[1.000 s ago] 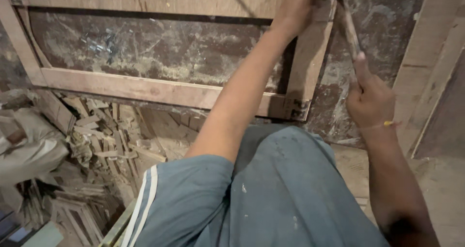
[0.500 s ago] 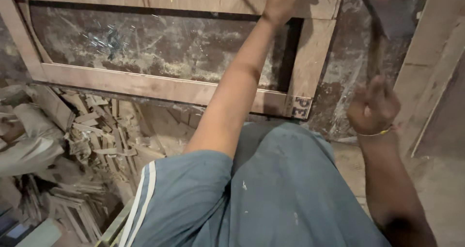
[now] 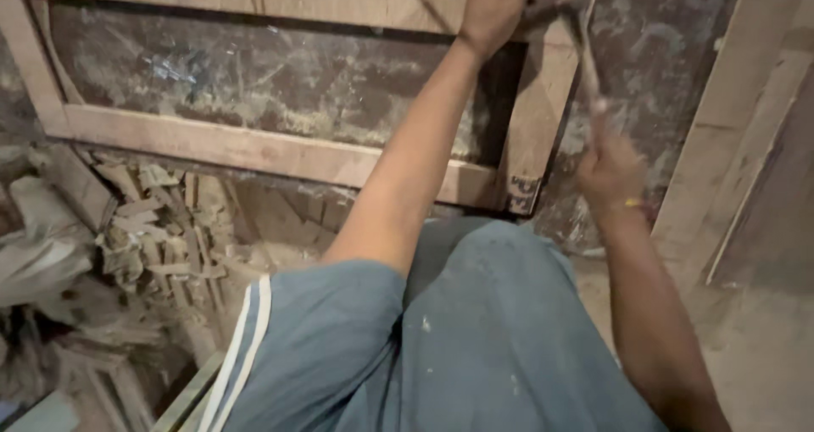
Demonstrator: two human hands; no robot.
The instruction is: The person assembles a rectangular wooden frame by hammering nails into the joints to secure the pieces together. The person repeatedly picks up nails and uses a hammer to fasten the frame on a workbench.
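Two hands busy: left hand (image 3: 496, 12) pressed on frame (image 3: 254, 148) corner, right hand (image 3: 610, 173) clamped round hammer (image 3: 585, 55); keep strikes square beside that corner.

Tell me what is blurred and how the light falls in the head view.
Head view: the hammer in the right hand is smeared by motion blur, its head hard to make out; the left hand on the wooden frame is sharper; light is dim and warm, with soft shadow over the wood scraps at left.

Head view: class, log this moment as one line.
left hand: on wooden frame corner | right hand: grips hammer | scrap wood: left
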